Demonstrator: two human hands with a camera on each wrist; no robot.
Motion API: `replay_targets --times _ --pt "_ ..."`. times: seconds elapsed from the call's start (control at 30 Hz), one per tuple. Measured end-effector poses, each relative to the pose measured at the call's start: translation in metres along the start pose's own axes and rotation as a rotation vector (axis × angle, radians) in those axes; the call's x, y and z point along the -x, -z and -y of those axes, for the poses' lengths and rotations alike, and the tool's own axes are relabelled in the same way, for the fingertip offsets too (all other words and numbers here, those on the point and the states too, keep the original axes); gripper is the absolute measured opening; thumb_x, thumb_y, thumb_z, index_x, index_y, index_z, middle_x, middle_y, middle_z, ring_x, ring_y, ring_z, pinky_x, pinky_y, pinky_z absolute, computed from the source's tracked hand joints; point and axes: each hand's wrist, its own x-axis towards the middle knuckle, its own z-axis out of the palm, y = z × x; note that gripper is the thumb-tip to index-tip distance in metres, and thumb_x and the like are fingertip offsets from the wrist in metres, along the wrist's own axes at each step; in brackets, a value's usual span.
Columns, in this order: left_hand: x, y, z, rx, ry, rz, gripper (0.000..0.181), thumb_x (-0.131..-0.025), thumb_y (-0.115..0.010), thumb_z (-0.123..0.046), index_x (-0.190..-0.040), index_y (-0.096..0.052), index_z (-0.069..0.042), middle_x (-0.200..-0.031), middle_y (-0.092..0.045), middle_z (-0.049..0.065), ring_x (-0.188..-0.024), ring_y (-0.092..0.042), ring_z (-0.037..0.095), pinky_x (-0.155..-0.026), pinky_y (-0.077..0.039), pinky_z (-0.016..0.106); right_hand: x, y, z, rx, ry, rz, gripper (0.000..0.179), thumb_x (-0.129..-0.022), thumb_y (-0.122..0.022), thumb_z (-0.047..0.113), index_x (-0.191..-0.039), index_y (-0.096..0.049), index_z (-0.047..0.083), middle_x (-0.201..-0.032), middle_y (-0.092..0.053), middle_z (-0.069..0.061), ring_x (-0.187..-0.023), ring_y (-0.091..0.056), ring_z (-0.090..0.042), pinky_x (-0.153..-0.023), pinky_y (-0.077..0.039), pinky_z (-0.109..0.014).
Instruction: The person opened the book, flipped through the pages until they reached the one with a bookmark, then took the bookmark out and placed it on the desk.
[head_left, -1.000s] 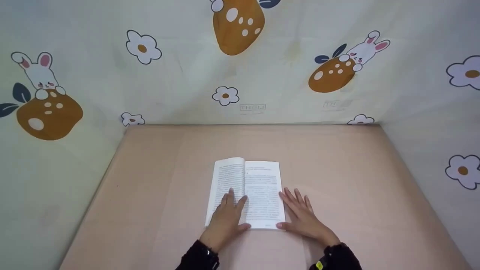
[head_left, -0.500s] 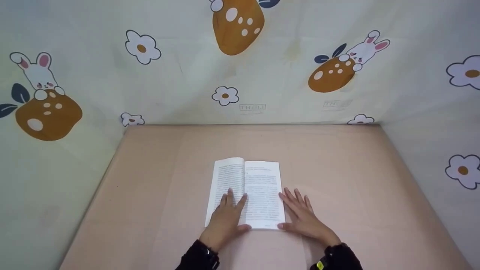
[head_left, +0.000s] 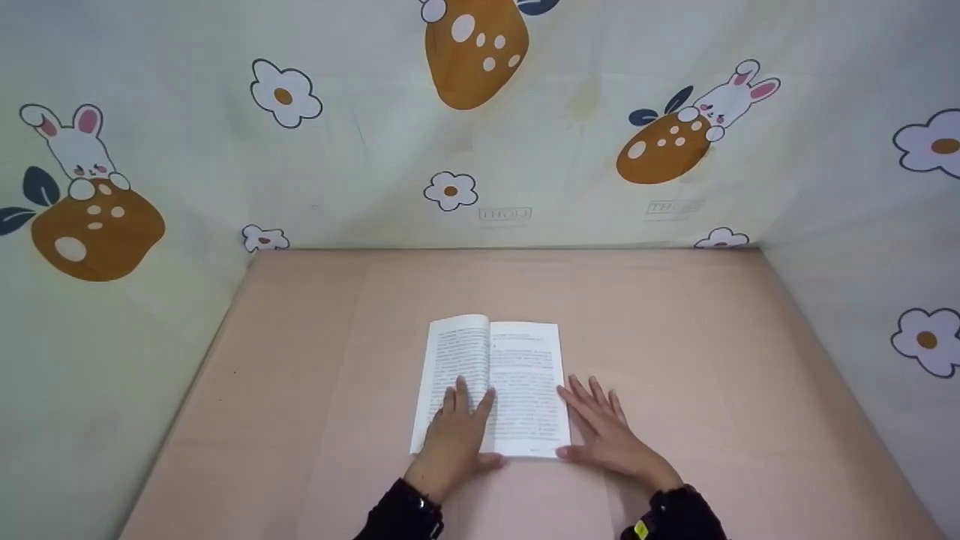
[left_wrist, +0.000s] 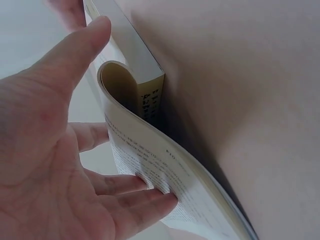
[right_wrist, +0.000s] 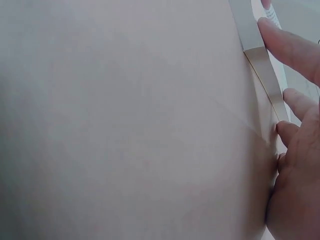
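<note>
An open book with printed pages lies on the table in front of the person. The left hand rests on the left page with fingers spread, its index finger along the fold and its thumb near the bottom edge. In the left wrist view the left pages curve up from the spine, and the fingertips press on the print. At the right edge of the book, the right hand touches the page's side with its index finger and the lower corner with its thumb. The thick page block shows beside its fingers in the right wrist view.
The book lies on a pale pinkish-brown table. A light curtain printed with rabbits, fruit and flowers encloses the back and both sides. Dark sleeves cover both wrists.
The left hand has shifted very slightly to the right, its thumb now a bit farther along the book's bottom edge. The book and the right hand stay where they were.
</note>
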Motion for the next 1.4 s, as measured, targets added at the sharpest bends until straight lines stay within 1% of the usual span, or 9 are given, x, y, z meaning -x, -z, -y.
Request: replay_targets --times 0.07,0.27,0.47,0.6,0.73,0.93,1.07,1.27,1.4 --pt "0.0 0.0003 -0.0008 0.0 0.003 -0.001 0.094 -0.064 -0.077 -0.051 -0.14 -0.041 -0.009 -0.141 -0.027 0.039 -0.128 -0.033 0.052 -0.094 -0.045 0.054 0.0 0.0002 0.0002 -0.014 -0.007 0.005 0.086 -0.076 -0.07 0.043 -0.147 -0.028 0.019 -0.157 -0.007 -0.009 -0.143 0.01 -0.037 -0.109 0.016 -0.055" --pt "-0.0011 -0.0013 -0.0023 -0.003 0.015 0.008 0.093 -0.064 -0.077 -0.051 -0.14 -0.042 -0.009 -0.141 -0.027 0.039 -0.128 -0.032 0.053 -0.095 -0.043 0.054 0.0005 -0.0007 -0.0003 0.0 0.006 -0.022 0.086 -0.074 -0.071 0.043 -0.145 -0.032 0.016 -0.156 -0.01 -0.012 -0.142 0.006 -0.039 -0.109 0.014 -0.057" --pt "-0.0002 -0.0024 -0.0027 -0.039 -0.004 -0.015 0.093 -0.063 -0.077 -0.053 -0.138 -0.045 -0.009 -0.139 -0.029 0.04 -0.125 -0.035 0.055 -0.094 -0.045 0.053 0.0004 -0.002 -0.001 0.009 0.026 -0.047 0.086 -0.073 -0.072 0.043 -0.144 -0.034 0.013 -0.155 -0.013 -0.016 -0.142 0.004 -0.043 -0.109 0.013 -0.059" --pt "0.0003 -0.0023 -0.0026 -0.055 -0.01 -0.022 0.093 -0.062 -0.077 -0.054 -0.138 -0.045 -0.009 -0.139 -0.029 0.04 -0.125 -0.036 0.054 -0.094 -0.046 0.052 -0.0004 -0.0028 -0.001 0.026 0.025 -0.059 0.089 -0.074 -0.073 0.044 -0.145 -0.031 0.012 -0.154 -0.014 -0.016 -0.142 0.002 -0.042 -0.109 0.012 -0.059" --pt "0.0 -0.0025 -0.0024 -0.061 -0.008 -0.01 0.095 -0.062 -0.076 -0.057 -0.138 -0.044 -0.009 -0.14 -0.028 0.04 -0.126 -0.035 0.054 -0.095 -0.045 0.052 -0.0008 -0.0042 -0.0001 0.051 0.01 -0.067 0.095 -0.073 -0.072 0.046 -0.147 -0.024 0.009 -0.154 -0.015 -0.015 -0.142 0.002 -0.042 -0.11 0.01 -0.058" --pt "-0.0013 -0.0059 -0.001 -0.055 -0.01 -0.013 0.095 -0.063 -0.075 -0.057 -0.138 -0.044 -0.01 -0.14 -0.028 0.04 -0.126 -0.034 0.054 -0.095 -0.045 0.052 -0.0012 -0.0059 -0.0011 0.067 -0.013 -0.069 0.098 -0.074 -0.07 0.049 -0.148 -0.02 0.01 -0.155 -0.015 -0.01 -0.143 0.001 -0.039 -0.111 0.01 -0.055" --pt "-0.002 -0.0088 0.001 -0.049 -0.019 -0.03 0.094 -0.063 -0.075 -0.056 -0.138 -0.044 -0.009 -0.14 -0.028 0.04 -0.126 -0.035 0.054 -0.094 -0.046 0.051 -0.0005 -0.0059 -0.0013 0.061 0.007 -0.071 0.095 -0.076 -0.069 0.047 -0.148 -0.021 0.009 -0.155 -0.015 -0.012 -0.143 0.001 -0.04 -0.111 0.011 -0.056" --pt "-0.002 -0.0074 -0.0006 -0.022 -0.002 -0.001 0.093 -0.064 -0.075 -0.055 -0.139 -0.043 -0.009 -0.14 -0.026 0.04 -0.127 -0.032 0.055 -0.095 -0.044 0.053 0.0006 -0.006 -0.0008 0.08 0.022 -0.078 0.091 -0.078 -0.068 0.047 -0.146 -0.025 0.006 -0.155 -0.015 -0.012 -0.143 0.001 -0.04 -0.111 0.011 -0.056" --pt "-0.001 -0.0044 -0.0006 -0.008 -0.006 0.0 0.093 -0.064 -0.075 -0.056 -0.138 -0.044 -0.009 -0.14 -0.025 0.041 -0.127 -0.032 0.055 -0.095 -0.044 0.054 0.0005 -0.0067 -0.0014 0.086 0.025 -0.081 0.09 -0.078 -0.068 0.047 -0.146 -0.025 0.005 -0.155 -0.015 -0.012 -0.143 0.0 -0.04 -0.111 0.011 -0.057"
